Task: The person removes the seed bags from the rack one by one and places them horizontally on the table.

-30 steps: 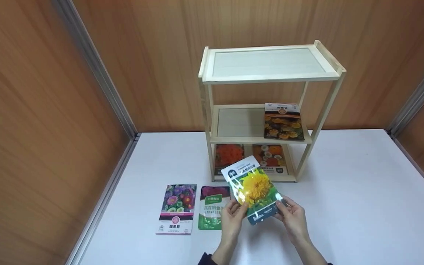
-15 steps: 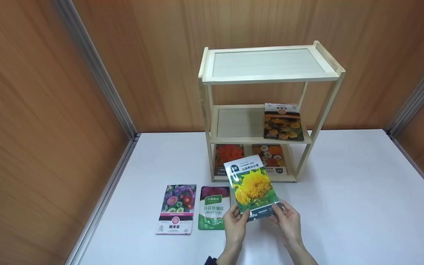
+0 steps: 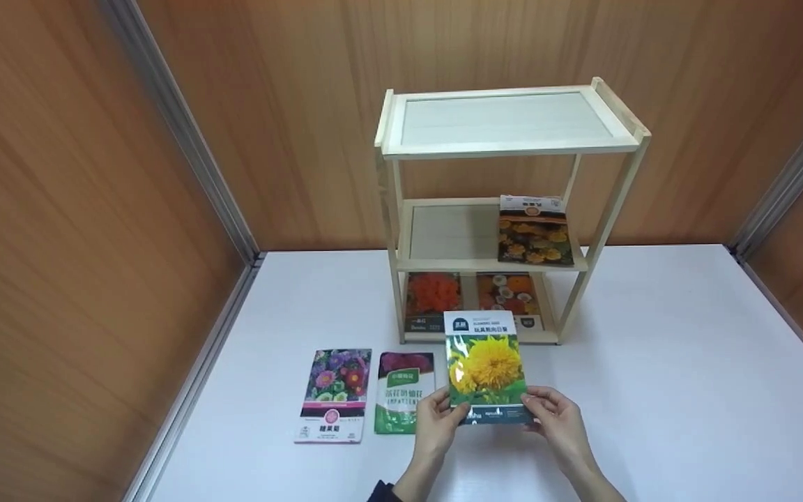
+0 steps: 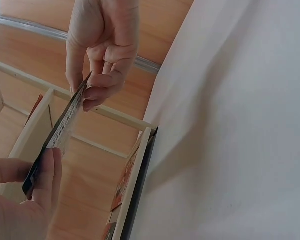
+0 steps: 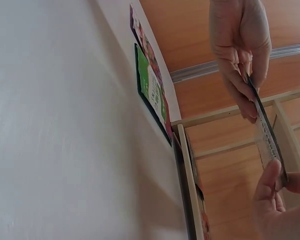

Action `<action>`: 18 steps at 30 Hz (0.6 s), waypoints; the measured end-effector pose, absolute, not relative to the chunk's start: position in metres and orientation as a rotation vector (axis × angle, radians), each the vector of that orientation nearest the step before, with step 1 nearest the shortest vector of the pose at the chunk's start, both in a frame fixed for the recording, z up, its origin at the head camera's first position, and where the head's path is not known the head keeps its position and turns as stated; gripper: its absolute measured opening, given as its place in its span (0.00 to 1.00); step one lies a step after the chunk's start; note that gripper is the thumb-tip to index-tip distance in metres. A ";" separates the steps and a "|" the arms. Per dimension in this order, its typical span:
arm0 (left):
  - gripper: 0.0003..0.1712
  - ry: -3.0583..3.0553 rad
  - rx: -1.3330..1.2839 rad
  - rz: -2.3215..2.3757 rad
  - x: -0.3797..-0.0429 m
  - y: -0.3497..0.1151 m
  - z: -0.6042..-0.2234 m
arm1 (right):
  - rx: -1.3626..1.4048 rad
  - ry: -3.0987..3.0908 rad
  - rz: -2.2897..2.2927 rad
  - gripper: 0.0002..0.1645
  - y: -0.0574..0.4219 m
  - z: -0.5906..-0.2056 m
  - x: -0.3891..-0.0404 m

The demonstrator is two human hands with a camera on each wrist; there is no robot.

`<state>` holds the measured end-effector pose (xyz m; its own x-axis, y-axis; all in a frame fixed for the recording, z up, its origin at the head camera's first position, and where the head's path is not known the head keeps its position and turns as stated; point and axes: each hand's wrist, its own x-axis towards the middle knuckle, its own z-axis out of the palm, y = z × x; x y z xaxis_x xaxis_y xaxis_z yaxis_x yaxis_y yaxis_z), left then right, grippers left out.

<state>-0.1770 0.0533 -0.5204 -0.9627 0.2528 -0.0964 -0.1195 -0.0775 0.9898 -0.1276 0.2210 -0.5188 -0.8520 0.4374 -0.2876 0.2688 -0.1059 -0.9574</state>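
A seed packet (image 3: 488, 366) with a large yellow flower faces up in front of the shelf, held above the table. My left hand (image 3: 438, 422) pinches its lower left edge, thumb on the front. At the lower right corner, my right hand (image 3: 560, 422) pinches it too. The left wrist view shows the packet (image 4: 60, 130) nearly edge-on and tilted, between both hands. Left of my hands lie a green and white seed packet (image 3: 405, 408) and a purple-flower seed packet (image 3: 335, 390), side by side.
A pale wooden three-tier shelf (image 3: 492, 266) stands at the back. An orange-flower packet (image 3: 535, 237) lies on its middle tier. Red-flower (image 3: 435, 293) and orange-and-white-flower packets (image 3: 506, 291) lie on the bottom tier. Wood-grain panels (image 3: 304, 125) enclose the white table (image 3: 687, 390).
The yellow-flower packet has turned from a slant to straight upright in view, its top edge now lower. Both hands still pinch its lower end. The other packets have stayed put.
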 end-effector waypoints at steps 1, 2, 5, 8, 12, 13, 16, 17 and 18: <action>0.22 1.946 0.144 2.126 -0.177 0.053 -0.521 | -0.812 -2.028 2.086 0.17 0.221 -0.520 -0.127; 0.22 1.948 0.145 2.130 -0.177 0.053 -0.522 | -0.819 -2.042 2.070 0.17 0.221 -0.520 -0.127; 0.22 2.003 0.138 2.136 -0.177 0.051 -0.522 | -0.825 -2.092 2.021 0.15 0.222 -0.521 -0.127; 0.21 2.127 0.120 2.100 -0.178 0.049 -0.523 | -0.818 -2.131 1.982 0.15 0.222 -0.523 -0.128; 0.16 2.351 0.097 1.977 -0.182 0.047 -0.524 | -0.797 -2.155 1.946 0.12 0.222 -0.527 -0.129; 0.14 2.398 0.097 1.943 -0.183 0.046 -0.525 | -0.782 -2.163 1.942 0.11 0.223 -0.528 -0.130; 0.11 2.521 0.131 1.834 -0.185 0.046 -0.528 | -0.750 -2.215 1.902 0.10 0.224 -0.533 -0.130; 0.10 2.557 0.159 1.792 -0.186 0.046 -0.530 | -0.744 -2.239 1.884 0.09 0.224 -0.535 -0.130; 0.10 2.590 0.190 1.750 -0.186 0.047 -0.532 | -0.735 -2.267 1.860 0.09 0.225 -0.537 -0.130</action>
<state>-0.1861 0.0468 -0.5319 -0.9926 0.1061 0.0595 0.0948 0.3677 0.9251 -0.1299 0.2248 -0.5373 -0.8751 0.4362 -0.2096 0.2909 0.1279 -0.9482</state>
